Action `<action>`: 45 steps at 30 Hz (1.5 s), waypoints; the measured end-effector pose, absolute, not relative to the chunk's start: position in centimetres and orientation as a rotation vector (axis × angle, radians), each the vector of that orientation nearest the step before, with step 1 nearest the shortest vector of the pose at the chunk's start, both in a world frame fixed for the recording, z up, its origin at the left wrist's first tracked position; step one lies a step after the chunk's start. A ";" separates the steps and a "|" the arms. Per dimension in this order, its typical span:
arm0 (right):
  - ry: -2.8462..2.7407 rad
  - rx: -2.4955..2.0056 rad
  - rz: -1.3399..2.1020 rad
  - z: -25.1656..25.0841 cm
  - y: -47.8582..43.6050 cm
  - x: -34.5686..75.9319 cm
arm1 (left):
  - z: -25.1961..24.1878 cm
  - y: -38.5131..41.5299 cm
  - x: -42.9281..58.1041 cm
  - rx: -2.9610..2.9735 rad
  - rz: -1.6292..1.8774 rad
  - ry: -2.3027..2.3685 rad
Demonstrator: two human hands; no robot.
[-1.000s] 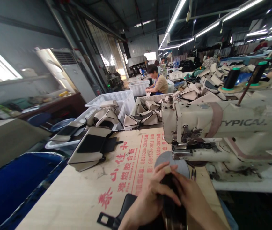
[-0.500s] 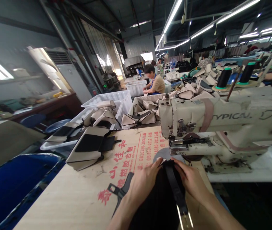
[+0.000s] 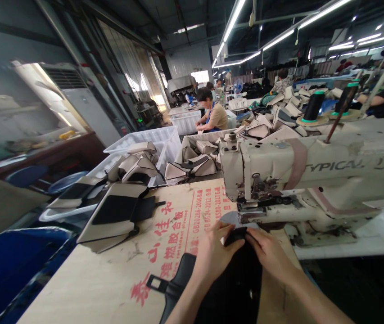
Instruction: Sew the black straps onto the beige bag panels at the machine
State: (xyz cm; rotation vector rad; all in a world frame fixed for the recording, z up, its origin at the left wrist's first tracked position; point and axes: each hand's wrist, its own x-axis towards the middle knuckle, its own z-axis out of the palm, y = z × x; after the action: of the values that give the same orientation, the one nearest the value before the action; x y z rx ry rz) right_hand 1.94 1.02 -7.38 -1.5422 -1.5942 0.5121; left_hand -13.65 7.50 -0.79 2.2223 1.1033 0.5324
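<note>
Both my hands are closed on the upper edge of a black bag piece (image 3: 234, 288), which hangs down toward me. My left hand (image 3: 217, 247) pinches that edge, its thumb lying across the top. On the other side my right hand (image 3: 268, 252) grips with thumb and fingertips. Left of my left forearm, a black flap with a slotted tab (image 3: 158, 283) sticks out; whether it belongs to the same piece is hidden by my arm. Just beyond my fingers is the needle end of a cream sewing machine (image 3: 262, 166), with the piece in front of it.
The plywood tabletop (image 3: 110, 279) bears red lettering. A beige-and-black bag piece (image 3: 110, 216) lies at its left. Behind are white plastic crates (image 3: 168, 148) with similar pieces. A blue bin (image 3: 26, 270) stands at left. Another person (image 3: 215, 114) sits farther back.
My view has turned slightly right. A strap with bright metal parts on the black piece has gone out of sight. My left thumb now lies across the edge, and more of the slotted flap shows.
</note>
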 end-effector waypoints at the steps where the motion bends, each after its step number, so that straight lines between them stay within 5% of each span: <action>1: -1.609 -1.534 0.512 -7.4 1.0 2.0 | -0.9 7.5 -13.6 2.219 0.539 1.104; 23: -2.029 -1.230 0.326 -6.9 0.2 2.6 | 0.1 6.7 -16.0 2.329 0.341 0.744; 32: -2.007 -1.231 0.289 -7.3 0.8 2.4 | -1.1 7.3 -13.0 2.317 0.267 0.993; 45: -1.652 -1.351 0.654 -5.8 0.3 2.8 | -3.1 9.0 -12.9 2.048 0.154 1.074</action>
State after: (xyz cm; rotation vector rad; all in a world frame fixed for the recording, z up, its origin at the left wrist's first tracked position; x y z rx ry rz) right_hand 2.77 0.29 -5.79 -1.3507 -1.6523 0.6538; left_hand -12.88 9.03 -3.08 2.0475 1.0741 0.1536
